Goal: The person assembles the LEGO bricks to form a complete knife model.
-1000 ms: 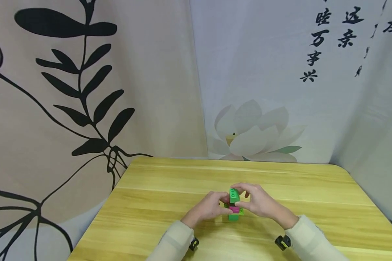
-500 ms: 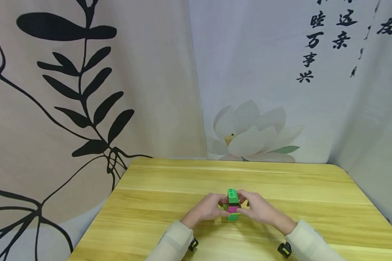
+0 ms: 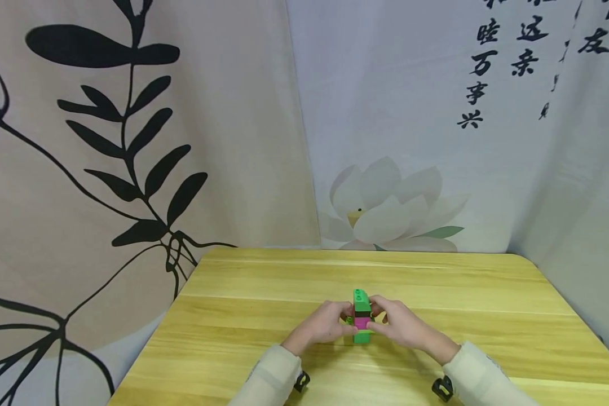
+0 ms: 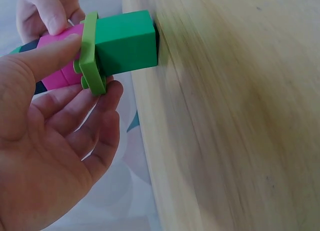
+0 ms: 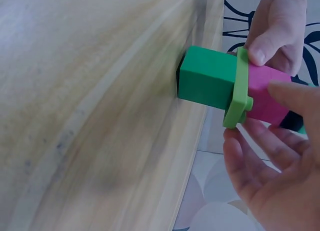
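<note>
A stack of toy building blocks stands between both hands near the middle of the table. From the bottom it has a green block (image 4: 127,42), a flat lime-green plate (image 5: 239,88), a magenta block (image 3: 362,323), a thin black layer (image 3: 362,314) and a green top block (image 3: 361,300) with studs. My left hand (image 3: 326,322) holds the stack from the left, thumb across the magenta block and fingers behind. My right hand (image 3: 397,321) grips it from the right, thumb on the magenta block. In the wrist views the bottom block meets or nearly meets the tabletop; contact is unclear.
The wooden table (image 3: 264,282) extends around the stack, its back edge close to a printed curtain (image 3: 243,141). Dark wrist devices sit at both sleeves, the left one (image 3: 301,380) and the right one (image 3: 442,388).
My right hand has come down from the green top block to the magenta block. The top block, tilted earlier, now lines up better with the stack. My left hand has barely moved.
</note>
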Motion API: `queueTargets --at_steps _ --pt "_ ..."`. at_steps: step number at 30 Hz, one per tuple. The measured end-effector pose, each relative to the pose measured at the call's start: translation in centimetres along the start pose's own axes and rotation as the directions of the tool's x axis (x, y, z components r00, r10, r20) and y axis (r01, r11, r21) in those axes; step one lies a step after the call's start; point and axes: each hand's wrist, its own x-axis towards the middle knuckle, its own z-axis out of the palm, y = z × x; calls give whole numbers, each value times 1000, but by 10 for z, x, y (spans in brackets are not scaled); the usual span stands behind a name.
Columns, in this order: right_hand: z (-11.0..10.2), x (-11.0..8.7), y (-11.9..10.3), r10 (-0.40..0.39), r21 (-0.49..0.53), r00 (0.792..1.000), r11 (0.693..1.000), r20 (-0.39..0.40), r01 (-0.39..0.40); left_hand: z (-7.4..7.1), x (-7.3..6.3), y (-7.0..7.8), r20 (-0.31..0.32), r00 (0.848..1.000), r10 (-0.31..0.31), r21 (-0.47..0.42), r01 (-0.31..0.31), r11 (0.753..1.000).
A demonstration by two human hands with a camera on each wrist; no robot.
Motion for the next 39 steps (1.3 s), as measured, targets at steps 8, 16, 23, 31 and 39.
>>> queueTargets --at_steps 8,16,23,31,39 --pt "1 4 2 59 76 998 996 -26 -57 3 3 0 -14 1000 -25 -12 25 1000" --pt "4 9 5 66 50 996 997 -61 -63 4 6 0 -57 998 -19 28 21 999" --pt "5 13 6 93 51 994 995 -61 -90 6 9 -1 -69 998 -9 44 13 999" --pt "6 15 8 135 79 989 988 -65 -130 8 12 -1 -61 998 -19 48 22 999" --pt "7 16 13 157 83 987 985 -47 -152 8 15 -1 -47 999 -23 16 24 1000"
